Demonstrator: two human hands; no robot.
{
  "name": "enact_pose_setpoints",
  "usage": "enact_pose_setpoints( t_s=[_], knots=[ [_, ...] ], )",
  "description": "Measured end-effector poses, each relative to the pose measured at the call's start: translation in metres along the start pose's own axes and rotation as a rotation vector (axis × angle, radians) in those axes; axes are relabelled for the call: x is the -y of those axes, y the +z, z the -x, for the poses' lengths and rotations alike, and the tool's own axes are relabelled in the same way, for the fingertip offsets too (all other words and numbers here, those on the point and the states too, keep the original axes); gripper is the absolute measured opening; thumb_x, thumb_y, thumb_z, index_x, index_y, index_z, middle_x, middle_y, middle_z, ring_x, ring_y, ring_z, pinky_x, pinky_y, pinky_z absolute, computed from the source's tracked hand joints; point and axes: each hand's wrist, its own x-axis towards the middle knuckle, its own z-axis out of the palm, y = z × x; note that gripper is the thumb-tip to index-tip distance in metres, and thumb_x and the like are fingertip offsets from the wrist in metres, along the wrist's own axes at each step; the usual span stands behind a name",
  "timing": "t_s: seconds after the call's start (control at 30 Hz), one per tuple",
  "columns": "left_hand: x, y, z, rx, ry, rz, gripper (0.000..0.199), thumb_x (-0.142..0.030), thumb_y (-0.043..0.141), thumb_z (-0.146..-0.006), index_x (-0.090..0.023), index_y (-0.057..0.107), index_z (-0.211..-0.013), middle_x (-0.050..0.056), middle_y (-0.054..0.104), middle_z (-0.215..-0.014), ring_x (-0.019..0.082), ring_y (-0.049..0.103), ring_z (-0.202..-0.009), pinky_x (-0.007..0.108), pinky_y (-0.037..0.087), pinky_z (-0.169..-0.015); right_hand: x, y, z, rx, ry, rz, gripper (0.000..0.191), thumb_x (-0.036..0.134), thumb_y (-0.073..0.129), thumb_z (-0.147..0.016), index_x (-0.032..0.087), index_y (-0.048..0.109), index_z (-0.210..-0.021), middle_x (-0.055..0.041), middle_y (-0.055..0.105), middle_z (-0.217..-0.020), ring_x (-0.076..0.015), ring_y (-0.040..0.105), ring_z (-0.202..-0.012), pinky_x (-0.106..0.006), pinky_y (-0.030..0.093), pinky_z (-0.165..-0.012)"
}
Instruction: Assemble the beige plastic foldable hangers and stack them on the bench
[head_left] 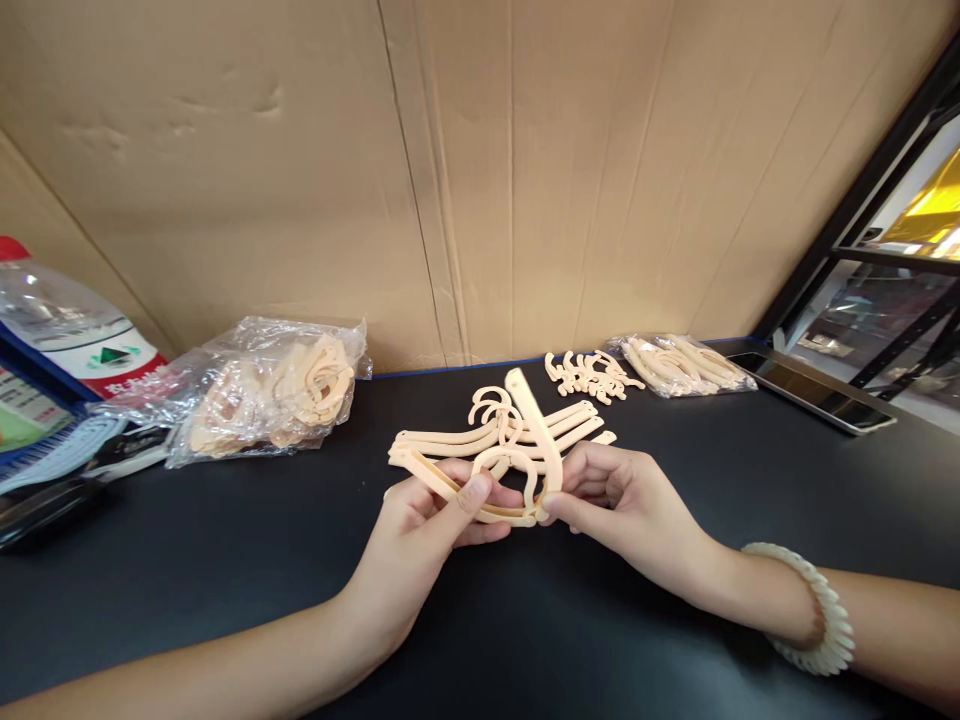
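Note:
Between my two hands is a beige folding hanger (541, 425), its two arms angled up in a V and its curved hook lying between them. My left hand (435, 510) pinches the left arm and the hook with thumb and fingers. At the joint low on the right, my right hand (619, 495) grips the base of the upright arm. Just behind, several beige hangers (457, 438) lie stacked on the black table (465, 620), partly hidden by the held one. A pile of small beige hooks (592, 376) rests farther back.
A clear bag of beige parts (274, 390) lies at the back left, beside a red-capped bottle (82, 330) and a pale brush (67, 455). Back right are a second bag (682, 365), a dark phone-like device (814, 390) and a black shelf frame (855, 210). Cardboard (525, 180) stands behind.

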Motion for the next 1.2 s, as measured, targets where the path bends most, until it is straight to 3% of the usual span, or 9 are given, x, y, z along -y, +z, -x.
enact_pose_setpoints(
  t_s=[0.2, 0.37, 0.5, 0.6, 0.7, 0.8, 0.9, 1.03, 1.2],
  knots=[
    [-0.005, -0.005, -0.003, -0.044, -0.011, -0.043, 0.027, -0.040, 0.070, -0.082, -0.014, 0.069, -0.089, 0.009, 0.074, -0.084, 0.021, 0.072, -0.082, 0.024, 0.059, -0.068, 0.005, -0.006, -0.003, 0.029, -0.015, -0.097, 0.022, 0.034, 0.072, -0.078, 0.019, 0.055, -0.079, -0.0015, 0.063, -0.082, -0.0119, 0.060, -0.068, -0.024, 0.051, -0.058],
    [-0.017, -0.010, -0.008, -0.151, 0.023, -0.052, 0.030, -0.041, 0.071, -0.080, -0.014, 0.066, -0.091, 0.006, 0.073, -0.079, 0.019, 0.071, -0.078, 0.020, 0.057, -0.062, 0.009, -0.030, -0.012, 0.091, -0.059, -0.117, 0.020, 0.030, 0.075, -0.075, 0.018, 0.060, -0.075, -0.0001, 0.059, -0.082, -0.0084, 0.056, -0.057, -0.024, 0.051, -0.051],
    [-0.028, -0.016, -0.014, -0.190, 0.056, -0.016, 0.030, -0.043, 0.070, -0.080, -0.015, 0.062, -0.084, 0.005, 0.071, -0.075, 0.019, 0.071, -0.077, 0.024, 0.058, -0.066, 0.011, -0.059, -0.021, 0.141, -0.071, 0.007, 0.018, 0.030, 0.080, -0.071, 0.020, 0.066, -0.077, -0.0014, 0.064, -0.076, -0.0134, 0.061, -0.060, -0.027, 0.053, -0.052],
    [-0.039, -0.024, -0.020, -0.237, 0.074, -0.053, 0.031, -0.039, 0.075, -0.075, -0.017, 0.061, -0.091, 0.003, 0.071, -0.075, 0.018, 0.071, -0.077, 0.023, 0.057, -0.065, 0.016, -0.076, -0.026, 0.075, -0.167, 0.209, 0.018, 0.028, 0.082, -0.067, 0.021, 0.069, -0.076, -0.0025, 0.067, -0.075, -0.0149, 0.062, -0.062, -0.028, 0.054, -0.057],
    [-0.050, -0.033, -0.027, -0.160, 0.082, -0.211, 0.038, -0.033, 0.080, -0.069, -0.019, 0.061, -0.098, 0.001, 0.071, -0.083, 0.017, 0.070, -0.078, 0.027, 0.058, -0.071, 0.020, -0.084, -0.029, -0.036, -0.278, 0.382, 0.020, 0.031, 0.084, -0.064, 0.021, 0.071, -0.073, -0.0029, 0.069, -0.072, -0.0162, 0.063, -0.063, -0.028, 0.054, -0.059],
    [-0.059, -0.041, -0.030, -0.023, 0.145, -0.547, 0.027, -0.036, 0.077, -0.070, -0.018, 0.063, -0.086, 0.000, 0.070, -0.080, 0.016, 0.069, -0.071, 0.026, 0.058, -0.065, 0.020, -0.085, -0.030, -0.108, -0.339, 0.394, 0.022, 0.035, 0.085, -0.062, 0.021, 0.070, -0.071, -0.0018, 0.069, -0.068, -0.0160, 0.064, -0.061, -0.027, 0.054, -0.056],
    [-0.062, -0.045, -0.031, 0.042, 0.307, -0.899, 0.018, -0.035, 0.071, -0.075, -0.018, 0.065, -0.079, 0.000, 0.069, -0.072, 0.016, 0.066, -0.065, 0.023, 0.053, -0.056, 0.018, -0.083, -0.030, -0.135, -0.362, 0.371, 0.023, 0.035, 0.085, -0.062, 0.021, 0.069, -0.071, -0.0018, 0.070, -0.070, -0.0163, 0.066, -0.062, -0.026, 0.055, -0.057],
    [-0.060, -0.048, -0.028, 0.095, 0.707, -1.194, 0.010, -0.029, 0.066, -0.083, -0.020, 0.068, -0.085, 0.000, 0.071, -0.082, 0.015, 0.067, -0.074, 0.024, 0.051, -0.066, 0.014, -0.082, -0.030, -0.157, -0.333, 0.335, 0.024, 0.035, 0.086, -0.060, 0.021, 0.070, -0.071, -0.0022, 0.072, -0.072, -0.0173, 0.068, -0.062, -0.027, 0.057, -0.057],
    [-0.060, -0.049, -0.025, 0.093, 1.110, -1.537, 0.013, -0.026, 0.056, -0.092, -0.019, 0.066, -0.093, 0.001, 0.070, -0.081, 0.016, 0.065, -0.075, 0.025, 0.047, -0.064, 0.011, -0.083, -0.032, -0.196, -0.295, 0.239, 0.026, 0.034, 0.087, -0.059, 0.020, 0.066, -0.068, -0.0013, 0.071, -0.068, -0.0161, 0.067, -0.058, -0.026, 0.055, -0.052]
  ],
)
